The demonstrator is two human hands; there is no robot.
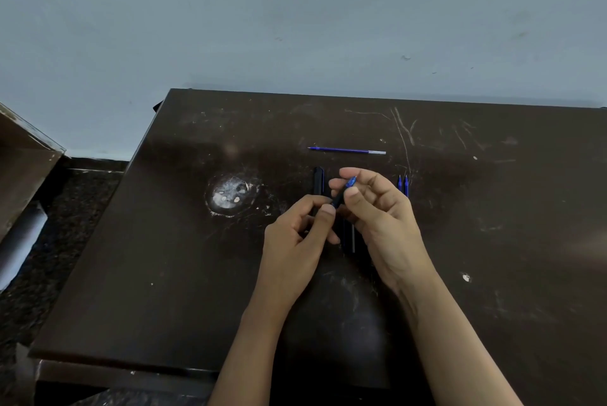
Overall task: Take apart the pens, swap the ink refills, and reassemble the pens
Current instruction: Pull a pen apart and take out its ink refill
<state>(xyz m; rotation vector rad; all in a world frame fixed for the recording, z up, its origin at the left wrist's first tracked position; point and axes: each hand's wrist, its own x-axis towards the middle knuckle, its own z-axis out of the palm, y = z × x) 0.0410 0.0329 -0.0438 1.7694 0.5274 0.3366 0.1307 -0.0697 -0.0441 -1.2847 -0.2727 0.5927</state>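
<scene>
Both hands meet over the middle of the dark table on one dark pen with a blue tip. My left hand pinches its lower barrel. My right hand pinches the blue tip end between thumb and fingers. A loose blue ink refill lies flat beyond the hands. A black pen cap lies just left of the held pen. Two blue-tipped pens stick out behind my right hand. Dark pen parts lie on the table between the hands, partly hidden.
A white scuffed patch marks the table left of the hands. The table's far edge meets a pale wall. A brown box and a pale roll sit off the table's left side, above a dark speckled floor.
</scene>
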